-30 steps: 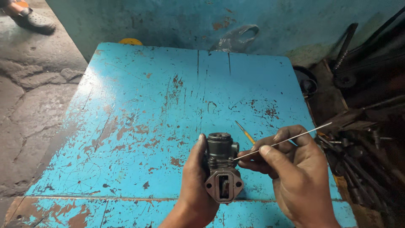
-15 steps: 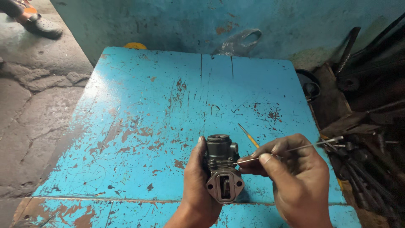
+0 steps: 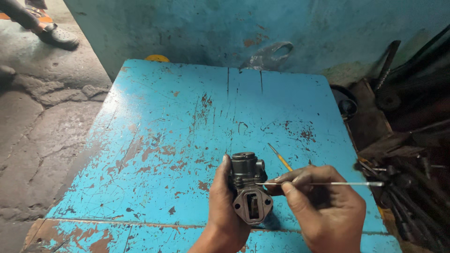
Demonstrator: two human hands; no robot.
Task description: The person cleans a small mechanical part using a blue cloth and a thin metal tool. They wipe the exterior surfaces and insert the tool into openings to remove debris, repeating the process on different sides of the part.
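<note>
Over the near edge of the blue counter point(image 3: 178, 117), the left hand point(image 3: 225, 206) wraps a dark metal carburettor point(image 3: 248, 187) — the right hand point(image 3: 323, 211) pinches a thin wire point(image 3: 328, 183), tip at its side; probing looks underway, reassembly left.

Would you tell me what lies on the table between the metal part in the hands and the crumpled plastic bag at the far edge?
In the head view, only bare, chipped blue table lies between the grey metal part and the plastic bag.
</note>
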